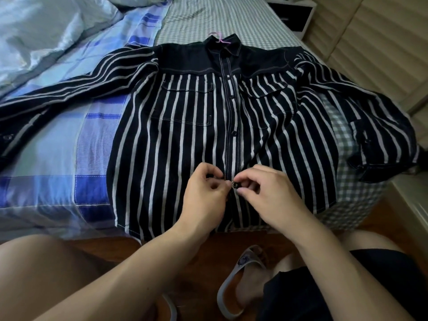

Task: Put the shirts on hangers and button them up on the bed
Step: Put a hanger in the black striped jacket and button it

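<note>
A black shirt with white stripes (pixel 180 135) lies flat, front up, on the bed (pixel 231 22), sleeves spread to both sides. A pink hanger (pixel 218 37) pokes out of its collar. Upper buttons on the placket look fastened. My left hand (pixel 206 193) pinches the left edge of the placket low on the shirt. My right hand (pixel 266 193) pinches the right edge and holds a dark button (pixel 234 185) between thumb and finger. The two hands nearly touch at the button.
A blue checked quilt (pixel 69 147) and a pale crumpled duvet (pixel 41 31) cover the bed's left side. A dark bedside cabinet (pixel 291 12) stands at the far right. Wooden floor (pixel 375 216), my knees and a grey slipper (pixel 240 281) lie below the bed's edge.
</note>
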